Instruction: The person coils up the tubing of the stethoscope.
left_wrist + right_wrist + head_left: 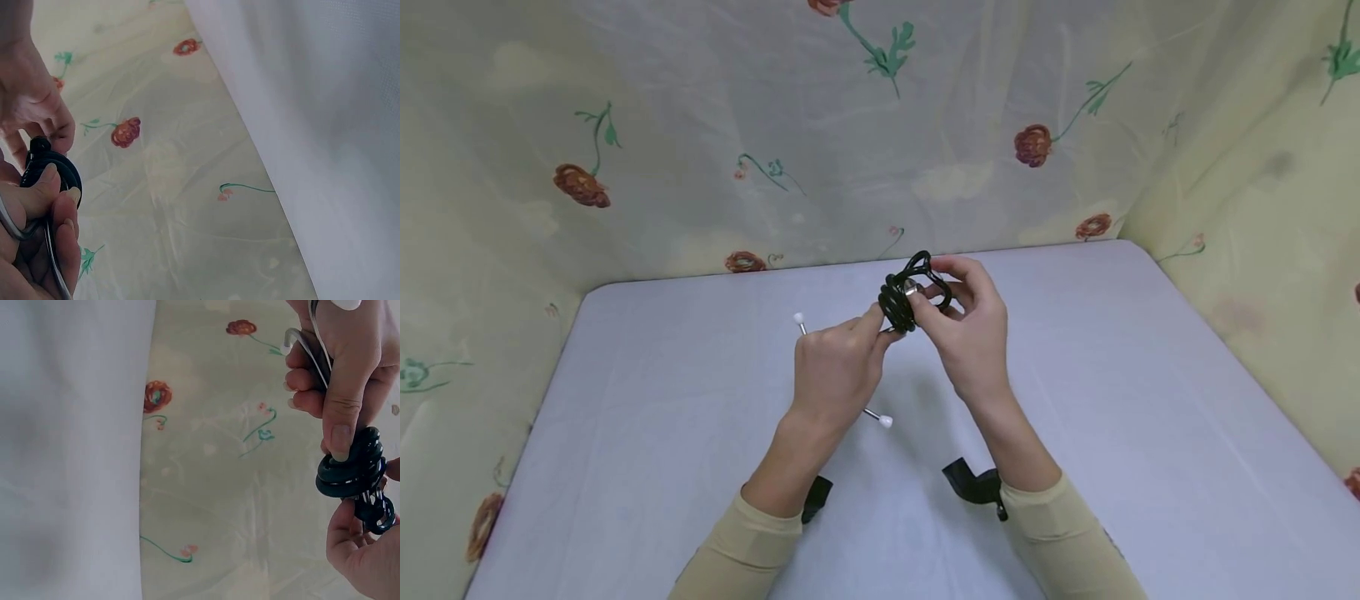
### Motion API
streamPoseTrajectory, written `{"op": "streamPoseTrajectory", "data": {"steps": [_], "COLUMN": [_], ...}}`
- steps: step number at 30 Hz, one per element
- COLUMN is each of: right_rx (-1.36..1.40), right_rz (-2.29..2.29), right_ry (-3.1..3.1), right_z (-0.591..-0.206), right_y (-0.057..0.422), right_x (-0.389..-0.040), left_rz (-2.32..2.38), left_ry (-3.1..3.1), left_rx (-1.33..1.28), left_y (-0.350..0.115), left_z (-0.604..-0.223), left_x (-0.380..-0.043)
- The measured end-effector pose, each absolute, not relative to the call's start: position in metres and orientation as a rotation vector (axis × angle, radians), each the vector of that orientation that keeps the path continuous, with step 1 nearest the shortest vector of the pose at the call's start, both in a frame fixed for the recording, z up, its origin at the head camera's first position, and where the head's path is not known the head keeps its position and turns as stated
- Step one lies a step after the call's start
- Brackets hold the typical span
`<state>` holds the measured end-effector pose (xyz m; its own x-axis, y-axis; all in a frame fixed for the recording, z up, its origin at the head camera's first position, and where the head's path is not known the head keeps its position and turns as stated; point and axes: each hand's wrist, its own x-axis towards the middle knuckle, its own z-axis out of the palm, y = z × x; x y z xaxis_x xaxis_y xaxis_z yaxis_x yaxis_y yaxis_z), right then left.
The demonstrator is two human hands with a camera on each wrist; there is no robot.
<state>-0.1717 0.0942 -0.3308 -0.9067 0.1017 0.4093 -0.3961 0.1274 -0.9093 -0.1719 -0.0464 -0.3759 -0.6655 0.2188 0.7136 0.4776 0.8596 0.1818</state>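
Note:
A stethoscope with its black tubing (895,304) wound into a tight coil is held up over the far part of the table. My left hand (835,367) grips the metal ear tubes (320,347) in its curled fingers, while its thumb presses the coil. White ear tips (886,422) stick out on both sides of this hand. From the right, my right hand (973,333) pinches the loop end of the tubing, its thumb beside a small silvery metal part (912,287). In the right wrist view the stacked turns (350,469) sit between both hands.
A white cloth covers the table (647,417). Flower-patterned curtain (685,167) hangs along the back and sides, close to the table's edges. Black pieces (973,483) sit at both wrists, by the beige sleeves (1067,533).

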Motion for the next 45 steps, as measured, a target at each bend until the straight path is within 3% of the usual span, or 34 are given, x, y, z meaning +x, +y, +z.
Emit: {"op": "streamPoseTrajectory", "data": {"steps": [25,45], "right_rx": [0.217,0.178], "right_rz": [2.047,1.648], "right_ry": [-2.001,-2.185], "right_z": [-0.355,-0.332], "right_y": [0.116,0.100], "right_x": [-0.200,-0.177], "left_rz": [-0.449,-0.444], "left_ry": [-2.296,-2.363], "left_rx": [-0.547,-0.550], "left_y": [-0.046,-0.046], "left_z": [-0.374,-0.375], "left_x": [-0.169,-0.170]}}
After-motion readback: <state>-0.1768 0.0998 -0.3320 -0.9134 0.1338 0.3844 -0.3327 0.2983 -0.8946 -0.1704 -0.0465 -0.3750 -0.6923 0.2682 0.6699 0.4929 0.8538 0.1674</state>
